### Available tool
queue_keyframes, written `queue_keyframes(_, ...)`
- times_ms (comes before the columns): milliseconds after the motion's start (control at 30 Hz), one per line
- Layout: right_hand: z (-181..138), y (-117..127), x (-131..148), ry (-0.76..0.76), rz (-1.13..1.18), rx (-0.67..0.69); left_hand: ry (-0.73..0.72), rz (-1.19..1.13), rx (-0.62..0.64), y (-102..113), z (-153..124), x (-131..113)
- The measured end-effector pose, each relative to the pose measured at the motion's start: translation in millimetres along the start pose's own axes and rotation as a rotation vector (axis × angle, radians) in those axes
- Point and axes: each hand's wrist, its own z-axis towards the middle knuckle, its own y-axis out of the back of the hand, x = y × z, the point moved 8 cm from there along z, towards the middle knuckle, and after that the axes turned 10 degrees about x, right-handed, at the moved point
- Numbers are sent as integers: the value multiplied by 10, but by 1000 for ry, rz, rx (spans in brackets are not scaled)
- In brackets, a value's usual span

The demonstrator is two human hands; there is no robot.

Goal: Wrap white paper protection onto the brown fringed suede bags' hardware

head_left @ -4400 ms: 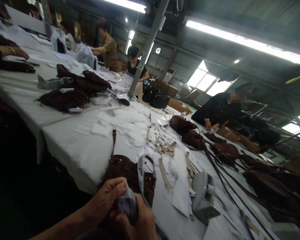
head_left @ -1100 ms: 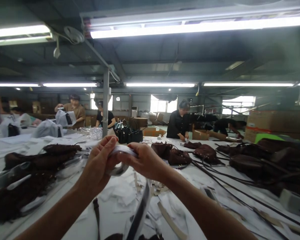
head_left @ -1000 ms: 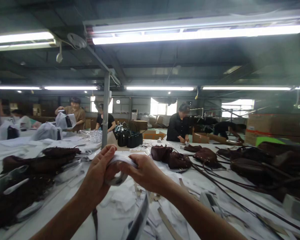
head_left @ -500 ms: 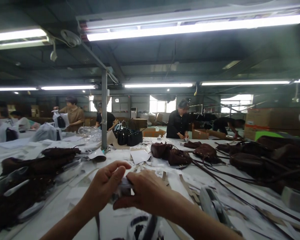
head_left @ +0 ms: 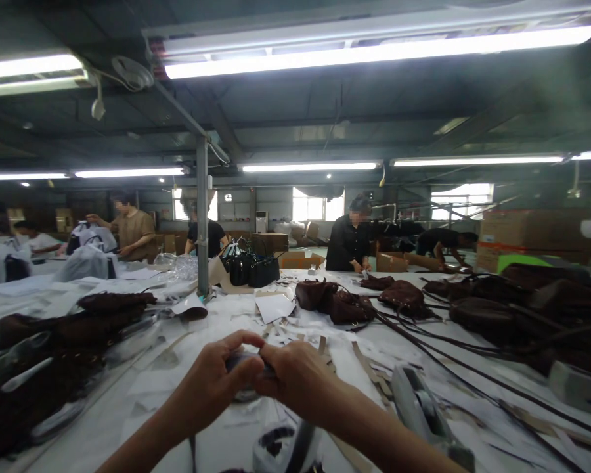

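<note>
Wrapping strip [head_left: 246,368], pale and crumpled, sits pinched between the left hand [head_left: 217,384] and right hand [head_left: 295,381], just above the table [head_left: 187,420]. Keeping both thumbs close on it should help hold it taut against the bag strap [head_left: 295,447] hanging below the strip.

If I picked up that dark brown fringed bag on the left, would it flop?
Probably, yes. The dark brown fringed bag lies sagging and flat on the white table, so it looks soft. Its loose fringe would likely dangle. It seems empty, so perhaps light.
</note>
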Motion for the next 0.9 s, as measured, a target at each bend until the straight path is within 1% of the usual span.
queue_keyframes(67, -22, 5, 48, 23, 171, 10, 21, -130, -97, 6, -29, 21)
queue_keyframes(167, -56, -40, 69, 15, 384, 13, 92, -444, -239, -19, -72, 142)
queue_keyframes(267, -85, -84, -14, -59, 430, 13, 146, -640, -303, -54, -93, 239)
queue_keyframes(367, -125, 2, -97, -65, 358, 2, 160, -658, -283, -55, -96, 287)
queue_keyframes(500, -215, 155, -177, -17, 246, 29, 170, -639, -185, -95, -133, 368)
queue_keyframes(600, -273, 146, -205, -8, 250, 38, 149, -709, -182, -103, -169, 419)
queue_keyframes(667, -277, 54, -190, -23, 294, 23, 128, -780, -255, -79, -174, 435)
queue_keyframes(733, -252, -82, -146, -43, 379, -19, 115, -855, -399, -46, -175, 452)
queue_keyframes(800, -225, -214, -117, -89, 474, -97, 89, -918, -540, -54, -169, 457)
queue_keyframes(833, -221, -269, -118, -120, 513, -142, 69, -933, -589, -75, -161, 455)
queue_keyframes(900, -239, -350, -142, -173, 545, -206, 34, -912, -623, -140, -143, 460)
